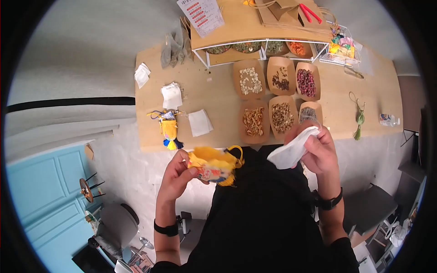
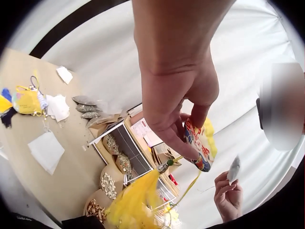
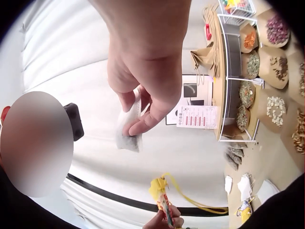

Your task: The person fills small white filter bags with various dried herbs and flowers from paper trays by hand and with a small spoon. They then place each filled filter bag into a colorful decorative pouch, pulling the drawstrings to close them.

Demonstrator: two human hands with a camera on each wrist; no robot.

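My left hand (image 1: 175,175) pinches a yellow drawstring pouch (image 1: 214,164) with a red and blue printed front, a yellow cord loop and a yellow tassel (image 2: 136,202). The pouch's mouth gapes upward in the head view. Off to the right, my right hand (image 1: 321,152) grips a white pouch-like bag (image 1: 287,154) between thumb and fingers. In the right wrist view that filled bag (image 3: 128,136) shows a darker content through its thin fabric near the bottom. Both hands are in front of the table edge, apart from each other.
Cardboard trays (image 1: 241,139) of dried herbs stand mid-table, before a wooden shelf (image 1: 259,29) with more trays beneath. White bags (image 1: 200,123) and finished-looking yellow pouches (image 1: 169,129) lie at left. A green tassel (image 1: 359,120) and plastic bottle (image 1: 388,120) are at right.
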